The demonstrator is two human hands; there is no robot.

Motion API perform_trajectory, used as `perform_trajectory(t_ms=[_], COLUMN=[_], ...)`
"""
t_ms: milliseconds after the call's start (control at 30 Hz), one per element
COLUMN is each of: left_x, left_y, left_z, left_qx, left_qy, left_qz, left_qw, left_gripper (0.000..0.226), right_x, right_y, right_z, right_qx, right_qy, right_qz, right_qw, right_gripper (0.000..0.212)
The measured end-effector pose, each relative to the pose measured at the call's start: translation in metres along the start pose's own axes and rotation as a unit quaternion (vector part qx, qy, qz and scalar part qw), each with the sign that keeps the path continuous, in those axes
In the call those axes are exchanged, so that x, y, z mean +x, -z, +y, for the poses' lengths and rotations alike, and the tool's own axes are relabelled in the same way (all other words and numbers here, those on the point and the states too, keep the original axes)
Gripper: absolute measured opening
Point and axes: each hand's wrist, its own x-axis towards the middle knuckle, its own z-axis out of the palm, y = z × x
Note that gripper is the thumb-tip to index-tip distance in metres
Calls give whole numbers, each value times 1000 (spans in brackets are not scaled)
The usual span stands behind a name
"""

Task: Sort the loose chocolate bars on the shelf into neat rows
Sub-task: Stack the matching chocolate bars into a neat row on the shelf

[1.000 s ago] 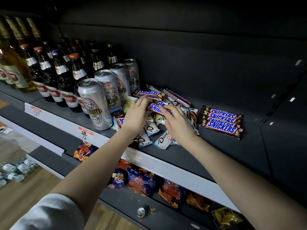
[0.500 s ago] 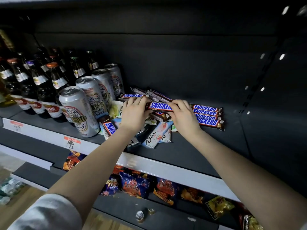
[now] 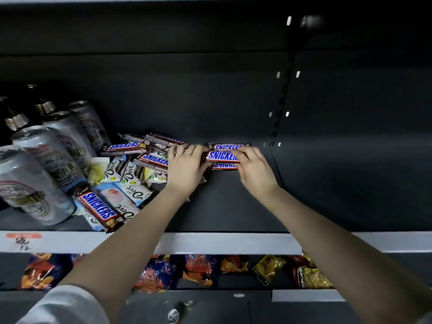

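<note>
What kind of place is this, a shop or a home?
Probably a shop: a display shelf with a label on its front strip, lined-up cans, and snack bags below.

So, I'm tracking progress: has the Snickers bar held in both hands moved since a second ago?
Yes. The held Snickers bar has gone right, away from the cans, and now lies over the neat Snickers row.

Dim light is falling from the near side, leaving the far shelf [image 3: 233, 202] dark; the cans [image 3: 35, 178] at left are smearing and bending.
</note>
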Motion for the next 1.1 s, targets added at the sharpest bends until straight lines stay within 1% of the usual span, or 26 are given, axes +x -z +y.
perform_trajectory(t_ms=[100, 233, 433, 667, 933, 1000, 1100], left_x=[-1, -2, -7, -8, -2, -1, 0], left_y=[-7, -12, -17, -18, -21, -21, -20], left_z=[14, 26, 35, 34, 26, 25, 23], left_qx=[-23, -23, -32, -42, -43, -49, -52], left_qy=[-9, -13, -24, -29, -28, -22, -5], left_qz=[-3, -13, 2, -14, -2, -16, -62], left_qw=[1000, 1000, 999, 999, 999, 998, 997], left_gripper=[34, 33, 30, 31, 31, 32, 35], right_x=[-11, -22, -32, -32, -26, -25, -25], right_y=[7, 14, 19, 16, 13, 12, 8], right_z=[10, 15, 19, 20, 18, 17, 17], right_qx=[-13, -23, -34, -38, -32, -36, -43], right_qy=[-7, -18, -30, -37, -36, -31, -32], right_qz=[6, 6, -6, -18, -20, -23, -40], right_qw=[1000, 1000, 999, 998, 999, 999, 998], right_gripper=[37, 39, 41, 40, 39, 40, 43])
